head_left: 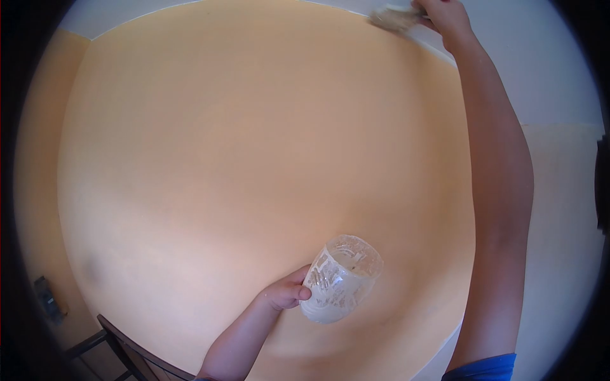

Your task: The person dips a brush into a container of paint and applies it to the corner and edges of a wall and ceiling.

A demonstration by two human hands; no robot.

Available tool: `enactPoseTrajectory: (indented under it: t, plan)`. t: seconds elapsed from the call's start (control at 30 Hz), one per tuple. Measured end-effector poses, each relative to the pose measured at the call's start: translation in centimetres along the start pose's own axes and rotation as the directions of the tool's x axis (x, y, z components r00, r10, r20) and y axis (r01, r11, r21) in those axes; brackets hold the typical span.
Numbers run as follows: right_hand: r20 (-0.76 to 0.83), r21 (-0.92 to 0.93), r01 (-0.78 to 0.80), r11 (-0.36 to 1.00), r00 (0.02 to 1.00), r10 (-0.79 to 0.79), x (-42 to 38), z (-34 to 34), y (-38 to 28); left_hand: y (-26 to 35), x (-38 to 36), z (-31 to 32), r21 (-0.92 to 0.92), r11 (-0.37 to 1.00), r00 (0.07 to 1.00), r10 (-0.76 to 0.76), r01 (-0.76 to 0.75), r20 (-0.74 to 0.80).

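A: Fingers of the left hand [284, 294]: closed on something?

B: Grasping a clear, rounded plastic tub [340, 284] smeared with off-white, thumb on the near side. It tilts rightward, mouth up, in front of a smooth peach-coloured wall [241, 133].

A: Any label on it?

B: Too smeared and glary for me to tell.

A: And the right hand [450, 24]?

B: Raised high, gripping a flat, pale-bristled paintbrush [394, 20] where that wall meets a white ceiling [527, 60]. Whether the bristles touch, I can't tell; the brush is too blurred to read any stamp.

A: What else?

B: A bright blue fabric sleeve [486, 368] on the right arm, dark-framed furniture [121, 343] low on the left, and a dark grey wall-mounted box [47, 298] near it, too small for reading any lettering.
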State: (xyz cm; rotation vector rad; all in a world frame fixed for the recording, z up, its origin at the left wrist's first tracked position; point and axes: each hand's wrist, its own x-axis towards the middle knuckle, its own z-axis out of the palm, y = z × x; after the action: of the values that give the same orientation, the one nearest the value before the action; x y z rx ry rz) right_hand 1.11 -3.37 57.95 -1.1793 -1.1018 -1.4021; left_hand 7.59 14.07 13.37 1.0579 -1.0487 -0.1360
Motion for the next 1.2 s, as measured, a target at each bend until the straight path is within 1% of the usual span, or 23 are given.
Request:
enactPoseTrajectory:
  t: [0.03, 0.1, 0.17, 0.23, 0.3, 0.33, 0.4, 0.43, 0.47, 0.53, 0.6, 0.67, 0.73, 0.77, 0.83, 0.87, 0.93, 0.97, 1.03, 1.1, 1.13, 1.17, 1.2]
  plan:
    - [0.003, 0.0, -0.001, 1.0, 1.0, 0.001, 0.3, -1.0, 1.4, 0.1, 0.0, 0.0, 0.002, 1.0, 1.0, -0.006, 0.006, 0.007]
    - [0.159, -0.038, -0.104, 0.994, 0.981, 0.109, 1.3, -4.9, 4.8, 0.4, 0.1, 0.0, 0.001, 1.0, 1.0, -0.02, 0.02, 0.017]
    - [0.166, -0.107, -0.138, 0.985, 0.974, 0.155, 1.8, -9.8, 6.5, 0.5, 0.1, 0.3, 0.012, 1.0, 1.0, -0.011, 0.011, 0.023]
    - [0.076, -0.113, -0.168, 0.979, 0.981, 0.177, 1.8, -14.0, 7.8, 0.8, 0.0, 0.4, 0.025, 0.999, 1.0, -0.02, 0.019, 0.015]
    - [-0.001, -0.235, -0.243, 0.941, 0.968, 0.25, 2.2, -18.3, 8.3, 1.1, -0.1, 0.4, 0.044, 0.999, 1.0, -0.025, 0.024, 0.012]
    - [-0.003, -0.237, -0.239, 0.942, 0.97, 0.245, 2.8, -20.2, 8.7, 1.1, 0.0, 0.3, 0.05, 0.999, 1.0, -0.024, 0.023, 0.016]
    - [-0.128, -0.406, -0.332, 0.851, 0.943, 0.307, 3.5, -23.3, 9.3, 1.1, -0.1, 0.3, 0.057, 0.998, 0.999, -0.027, 0.025, 0.025]
    - [-0.133, -0.403, -0.33, 0.854, 0.944, 0.303, 3.2, -23.5, 9.1, 1.1, -0.1, 0.3, 0.038, 0.998, 0.999, -0.055, 0.055, -0.002]
    - [-0.119, -0.378, -0.311, 0.872, 0.95, 0.288, 3.1, -23.6, 8.9, 1.2, -0.1, 0.3, 0.017, 0.997, 0.996, -0.081, 0.081, -0.027]
    - [-0.105, -0.35, -0.288, 0.891, 0.958, 0.268, 3.0, -22.6, 8.1, 1.2, -0.1, 0.4, 0.038, 0.998, 0.999, -0.052, 0.052, -0.003]
    - [0.024, -0.078, -0.223, 0.972, 0.974, 0.226, 2.4, -18.7, 6.7, 1.2, -0.1, 0.4, 0.054, 0.998, 0.999, -0.031, 0.03, 0.017]
    - [0.137, 0.102, -0.207, 0.973, 0.972, 0.192, 2.1, -14.5, 5.8, 1.0, -0.1, 0.3, 0.042, 0.999, 0.999, -0.032, 0.032, 0.001]
    - [0.213, 0.209, -0.204, 0.956, 0.964, 0.159, 1.4, -11.2, 5.2, 1.1, -0.1, 0.3, 0.034, 0.998, 0.999, -0.051, 0.05, 0.007]
    - [0.204, 0.207, -0.211, 0.955, 0.964, 0.169, 1.3, -11.1, 5.5, 1.1, 0.0, 0.3, 0.027, 0.998, 0.998, -0.06, 0.06, 0.013]
    - [0.197, 0.115, -0.189, 0.975, 0.967, 0.164, 1.5, -10.9, 6.1, 0.7, 0.0, -0.1, 0.025, 0.998, 0.998, -0.064, 0.064, 0.007]
    - [0.193, 0.115, -0.195, 0.974, 0.966, 0.171, 2.1, -11.8, 7.0, 0.7, -0.1, -0.4, 0.019, 0.998, 0.998, -0.059, 0.059, -0.001]
    - [0.155, 0.022, -0.206, 0.978, 0.967, 0.201, 3.5, -15.3, 9.2, 0.9, -0.1, -0.3, 0.016, 0.998, 0.998, -0.068, 0.068, 0.0]
    - [0.153, 0.001, -0.255, 0.967, 0.956, 0.252, 4.4, -16.8, 10.3, 0.8, -0.1, -0.3, 0.007, 0.998, 0.998, -0.064, 0.064, 0.003]
    - [0.115, -0.058, -0.294, 0.954, 0.947, 0.299, 6.2, -19.8, 12.3, 0.4, 0.1, -0.2, -0.019, 0.999, 0.999, -0.046, 0.046, 0.003]
    - [0.056, -0.214, -0.29, 0.933, 0.95, 0.309, 6.7, -23.8, 13.1, 0.3, 0.0, -0.3, -0.008, 0.999, 0.999, -0.038, 0.038, 0.002]
    - [0.057, -0.21, -0.287, 0.935, 0.951, 0.305, 6.8, -25.1, 12.8, 0.2, 0.0, -0.4, -0.009, 0.999, 0.999, -0.032, 0.032, -0.001]
    - [-0.01, -0.363, -0.274, 0.891, 0.957, 0.29, 7.0, -26.0, 12.3, 0.2, 0.0, -0.4, -0.01, 1.0, 1.0, -0.021, 0.021, -0.005]
    - [-0.074, -0.509, -0.265, 0.819, 0.961, 0.265, 7.3, -26.5, 12.0, 0.4, 0.0, -0.3, -0.008, 1.0, 1.0, -0.015, 0.015, -0.006]
